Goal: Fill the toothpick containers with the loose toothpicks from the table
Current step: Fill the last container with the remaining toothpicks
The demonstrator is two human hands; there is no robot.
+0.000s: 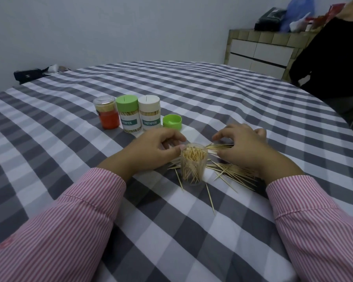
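An open clear container (193,164), nearly full of toothpicks, stands on the checked cloth between my hands. My left hand (151,148) rests just left of its rim, fingers curled, thumb tip near the rim, holding nothing I can see. My right hand (242,146) is closed around a bundle of toothpicks (219,146) lying level, right of the container. Loose toothpicks (231,174) lie scattered around the container and under my right wrist. Behind stand three closed containers: orange with a clear lid (108,115), green-lidded (128,115) and white-lidded (150,113). A loose green lid (172,122) lies beside them.
The grey-and-white checked table (192,88) stretches far back. A person in dark clothes (330,64) stands at the right edge. A black bag (29,75) lies at the far left corner. A tiled cabinet (259,51) with bags on it stands behind.
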